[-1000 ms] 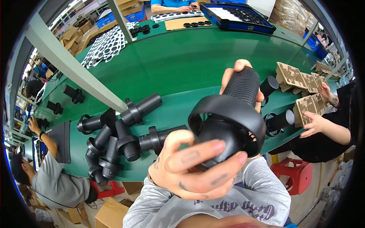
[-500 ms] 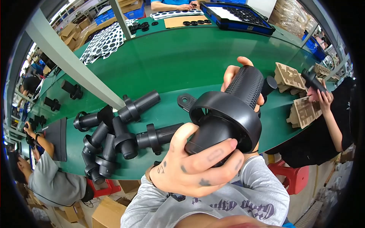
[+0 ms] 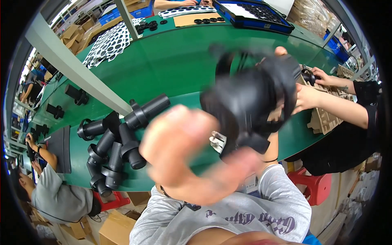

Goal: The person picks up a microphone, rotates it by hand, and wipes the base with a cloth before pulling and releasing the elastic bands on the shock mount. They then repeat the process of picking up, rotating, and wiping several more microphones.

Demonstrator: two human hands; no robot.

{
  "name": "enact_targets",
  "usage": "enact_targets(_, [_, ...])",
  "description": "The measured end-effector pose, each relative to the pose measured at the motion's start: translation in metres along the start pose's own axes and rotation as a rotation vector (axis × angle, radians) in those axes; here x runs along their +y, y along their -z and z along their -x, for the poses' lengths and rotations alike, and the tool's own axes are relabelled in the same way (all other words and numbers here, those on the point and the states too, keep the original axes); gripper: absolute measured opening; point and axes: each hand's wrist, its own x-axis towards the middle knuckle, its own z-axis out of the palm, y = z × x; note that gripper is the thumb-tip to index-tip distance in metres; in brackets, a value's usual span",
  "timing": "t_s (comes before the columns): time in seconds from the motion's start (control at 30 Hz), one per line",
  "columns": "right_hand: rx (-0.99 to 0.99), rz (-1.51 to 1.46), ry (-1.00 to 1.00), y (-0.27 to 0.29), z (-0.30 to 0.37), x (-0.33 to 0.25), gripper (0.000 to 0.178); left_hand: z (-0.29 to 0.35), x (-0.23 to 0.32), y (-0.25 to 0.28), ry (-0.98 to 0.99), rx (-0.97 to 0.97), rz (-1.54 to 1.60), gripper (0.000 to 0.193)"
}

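Note:
A black cylindrical part with a wide ring collar (image 3: 245, 106) is in front of me, smeared by motion. My right hand (image 3: 281, 51) grips it from behind; only a fingertip and the wrist below show clearly. My left hand (image 3: 175, 155), also blurred, curves beside it with thumb and fingers apart; the lowest finger reaches the part's lower edge, and contact cannot be made out. Between them a small whitish piece (image 3: 217, 141) shows. Left of my left hand lie several similar black collared parts (image 3: 131, 147) in a heap, some with a ribbed grip (image 3: 153, 107).
On the right, a co-worker's hands (image 3: 308, 98) reach toward moulded cardboard trays (image 3: 322, 118). Across the green bench (image 3: 163, 61) are dotted sheets (image 3: 108, 45), a blue crate (image 3: 253, 18) and another person's hands. A grey post (image 3: 77, 61) rises at left. A red stool (image 3: 312, 188) stands right.
The held part has been swung up and turned, and my left hand has moved off it to the left. The co-worker on the right has brought both hands to the trays and behind my held part.

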Motion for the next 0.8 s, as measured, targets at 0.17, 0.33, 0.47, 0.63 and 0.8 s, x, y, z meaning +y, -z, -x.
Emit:
enact_targets(0.17, [0.265, 0.096, 0.058, 0.002, 0.007, -0.008, 0.065, 0.011, 0.002, 0.014, 0.697, -0.369, 0.306, 0.083])
enact_targets(0.33, [0.608, 0.275, 0.165, -0.027, 0.0, -0.001, 0.083, 0.01, 0.012, -0.002, 0.788, -0.382, 0.242, 0.064])
enact_targets(0.47, [0.378, 0.298, 0.091, -0.027, 0.003, -0.005, 0.083, 0.007, 0.014, 0.0, 0.659, -0.306, 0.232, 0.064])
enact_targets(0.63, [0.285, 0.15, -0.069, -0.028, 0.003, -0.016, 0.071, 0.009, 0.012, -0.002, 0.467, -0.236, 0.245, 0.063])
enact_targets(0.8, [0.258, 0.037, -0.123, -0.025, 0.007, -0.006, 0.069, 0.017, 0.006, -0.011, 0.181, -0.218, 0.216, 0.052])
